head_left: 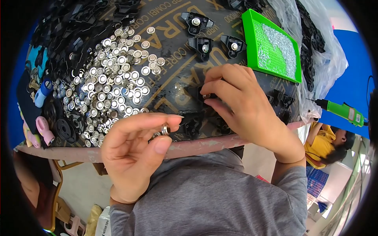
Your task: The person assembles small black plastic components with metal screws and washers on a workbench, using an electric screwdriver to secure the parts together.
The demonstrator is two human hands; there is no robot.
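Pinching, near left: left hand (132, 151) grips a silver disc (165, 129).
Right hand (238, 96): curled over a dark piece (212, 95), grip unclear.
Left side: loose discs (121, 59), seemingly unfitted.
Far: three black housings (204, 25) carry discs, apparently done.

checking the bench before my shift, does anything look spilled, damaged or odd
The pink table edge shows pale, scuffed patches, perhaps worn paint. Round metal pieces lie loosely heaped, but nothing looks clearly spilled.

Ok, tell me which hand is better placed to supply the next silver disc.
Left hand, probably: it already pinches a silver disc and is nearer the disc pile; the right hand holds a small part.
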